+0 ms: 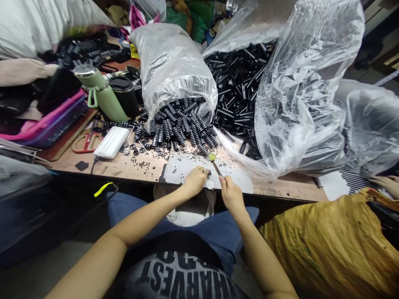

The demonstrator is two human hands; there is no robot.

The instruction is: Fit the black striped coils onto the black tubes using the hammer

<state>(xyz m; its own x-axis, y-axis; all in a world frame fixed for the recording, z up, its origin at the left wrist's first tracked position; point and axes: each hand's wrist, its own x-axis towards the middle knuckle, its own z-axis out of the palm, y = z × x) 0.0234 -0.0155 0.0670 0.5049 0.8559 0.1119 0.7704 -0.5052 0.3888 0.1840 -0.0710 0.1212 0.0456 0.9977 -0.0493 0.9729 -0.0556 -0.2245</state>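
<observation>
My right hand (231, 194) is closed around a thin metal stick-like tool (216, 168). A yellow-green lump (212, 157) sits at the tool's far tip. Beside it, my left hand (196, 182) is closed, with a small dark piece (209, 172) showing at its fingertips; its exact kind is too small to tell. Both hands are over a pale flat sheet (177, 167) at the table's front edge, dotted with tiny dark bits. Just beyond lies a pile of black ribbed cylinders (179, 124) spilling from a plastic bag (174, 58).
Black smooth tubes (237, 87) fill a large clear bag (289, 108) at the right. Red-handled scissors (87, 142), a white power bank (111, 142), a green bottle (102, 93) and a black cup (124, 95) stand left. A yellow sack (333, 241) and another person's hand (386, 184) are far right.
</observation>
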